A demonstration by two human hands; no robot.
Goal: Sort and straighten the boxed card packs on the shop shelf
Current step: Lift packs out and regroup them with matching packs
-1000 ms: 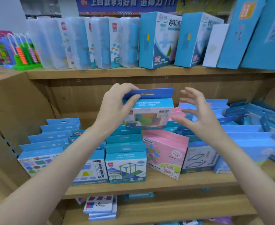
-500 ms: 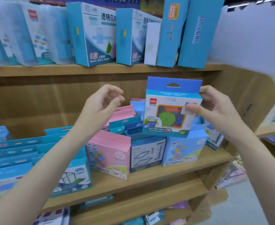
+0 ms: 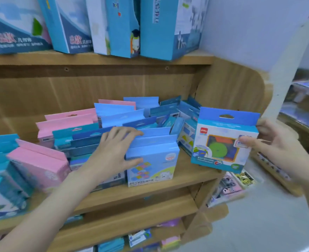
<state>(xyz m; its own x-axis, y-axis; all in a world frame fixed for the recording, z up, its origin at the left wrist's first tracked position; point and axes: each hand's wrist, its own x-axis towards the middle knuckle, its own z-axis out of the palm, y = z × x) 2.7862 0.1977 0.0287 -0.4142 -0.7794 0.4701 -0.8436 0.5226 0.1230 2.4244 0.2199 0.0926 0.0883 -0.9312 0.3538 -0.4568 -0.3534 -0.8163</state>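
My right hand grips a blue card pack with a green disc pictured on its front, held upright in the air just off the right end of the middle shelf. My left hand rests on the left side and top of a light blue pack standing at the shelf's front, fingers over its header and thumb on its front. Behind it stand rows of blue packs. Pink packs stand to the left.
Tall blue boxes lean on the upper shelf. The wooden side panel closes the shelf on the right. Lower shelves carry more packs. Another shelf unit stands beyond the grey floor at the right.
The view swung right. My right hand carried the green-disc pack down and right, past the shelf end. My left hand dropped from the air onto the light blue pack.
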